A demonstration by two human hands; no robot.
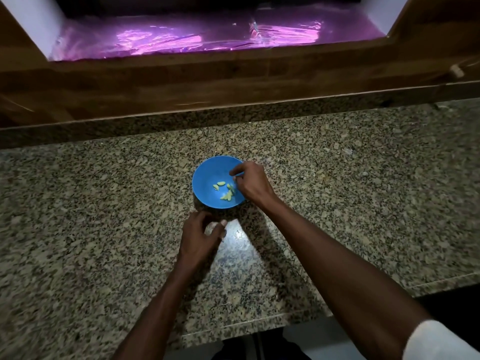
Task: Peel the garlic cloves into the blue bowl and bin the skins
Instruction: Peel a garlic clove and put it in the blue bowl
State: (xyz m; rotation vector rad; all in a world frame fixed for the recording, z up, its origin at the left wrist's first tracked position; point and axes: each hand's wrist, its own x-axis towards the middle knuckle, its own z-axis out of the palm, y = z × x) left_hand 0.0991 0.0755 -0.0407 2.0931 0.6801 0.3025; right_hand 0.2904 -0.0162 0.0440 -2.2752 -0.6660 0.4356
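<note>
A blue bowl [207, 178] stands on the granite counter [104, 203] with several peeled pale garlic cloves [225, 190] lying in its bottom. My right hand [250, 181] hovers over the bowl's right rim, fingers curled, thumb and forefinger pinched together at the rim; whether something small is between them I cannot tell. My left hand [201, 236] is in front of the bowl, just above the counter, fingers curled round something pale and whitish [211, 227] that looks like garlic or its skin. The left hand is blurred.
A wooden ledge [233, 81] runs along the back of the counter, with a shiny pink-lit recess [207, 37] behind it. The counter's front edge [246, 323] steps back at the right. A small pale scrap [348, 151] lies on the counter far right.
</note>
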